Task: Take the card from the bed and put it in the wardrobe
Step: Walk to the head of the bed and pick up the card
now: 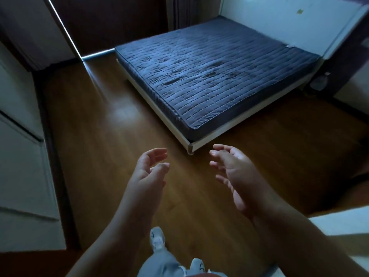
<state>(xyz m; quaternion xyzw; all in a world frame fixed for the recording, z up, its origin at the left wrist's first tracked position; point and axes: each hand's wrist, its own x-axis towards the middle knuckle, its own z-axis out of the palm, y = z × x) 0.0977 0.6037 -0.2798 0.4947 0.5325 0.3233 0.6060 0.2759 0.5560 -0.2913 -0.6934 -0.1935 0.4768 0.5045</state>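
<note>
A bed with a dark blue quilted mattress (pixel 209 74) on a pale frame stands ahead, its near corner just beyond my hands. A small pale card (pixel 290 46) lies at the mattress's far right edge, against the white headboard (pixel 283 23). White wardrobe panels (pixel 18 156) run along the left. My left hand (pixel 148 174) and my right hand (pixel 231 174) hover over the wooden floor in front of the bed corner. Both hold nothing, palms facing each other, fingers loosely curled and apart.
Brown wooden floor (pixel 103 126) lies between the wardrobe and the bed. A dark doorway with a bright light strip (pixel 97 53) is at the back left. A white surface edge (pixel 339 222) shows at the lower right. My shoes (pixel 157 238) are below.
</note>
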